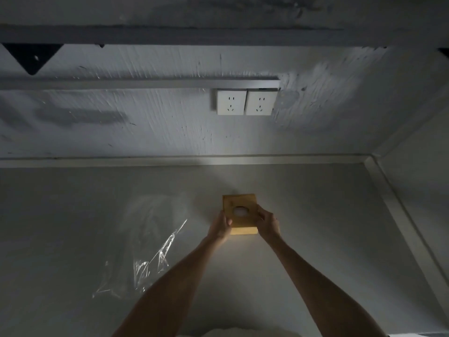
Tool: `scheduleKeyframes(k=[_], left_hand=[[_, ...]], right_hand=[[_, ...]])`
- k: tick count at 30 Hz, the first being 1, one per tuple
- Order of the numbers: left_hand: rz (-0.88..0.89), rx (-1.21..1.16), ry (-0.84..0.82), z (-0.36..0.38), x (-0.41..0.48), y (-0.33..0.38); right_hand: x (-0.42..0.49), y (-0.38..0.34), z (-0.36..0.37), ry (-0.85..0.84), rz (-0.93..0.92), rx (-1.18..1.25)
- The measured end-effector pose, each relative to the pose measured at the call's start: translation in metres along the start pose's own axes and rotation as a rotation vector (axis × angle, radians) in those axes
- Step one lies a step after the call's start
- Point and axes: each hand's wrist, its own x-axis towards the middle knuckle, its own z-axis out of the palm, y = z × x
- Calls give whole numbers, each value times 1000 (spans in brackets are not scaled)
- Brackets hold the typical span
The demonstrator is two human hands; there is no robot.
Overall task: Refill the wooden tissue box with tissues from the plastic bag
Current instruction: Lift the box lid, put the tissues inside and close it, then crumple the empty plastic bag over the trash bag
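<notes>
A small wooden tissue box (239,201) stands on the grey counter (73,215), near the middle. White tissue shows through the round hole in its lid. My left hand (221,226) grips the box's left side, and my right hand (267,221) grips its right side. To the left of the box lies a clear plastic bag (150,242), flat and crumpled on the counter. Whether anything is inside the bag I cannot tell.
The grey wall behind the counter carries two white power sockets (246,102) under a metal rail. A raised edge (401,215) runs along the counter's right side. A shelf with black brackets (30,57) hangs above.
</notes>
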Motion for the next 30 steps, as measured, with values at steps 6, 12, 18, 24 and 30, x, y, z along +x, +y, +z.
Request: scheduleKeyframes(k=[6,12,18,24,30], left_hand=[[161,141,137,-2,-23,-17],[87,544,520,-10,-93,-113],[-172,640,473,-42,-138,-171],[-109,658,456,-78,-162,-204],[167,532,575,-86,-190,-224]], right_hand=[[-6,-1,1,83,-78,-62],[-50,-51,74,86,-385,-206],[-78,-102,169,-640,275,4],[-104,-128,213,-583,603,408],[-98,-147,219,-298,288,500]])
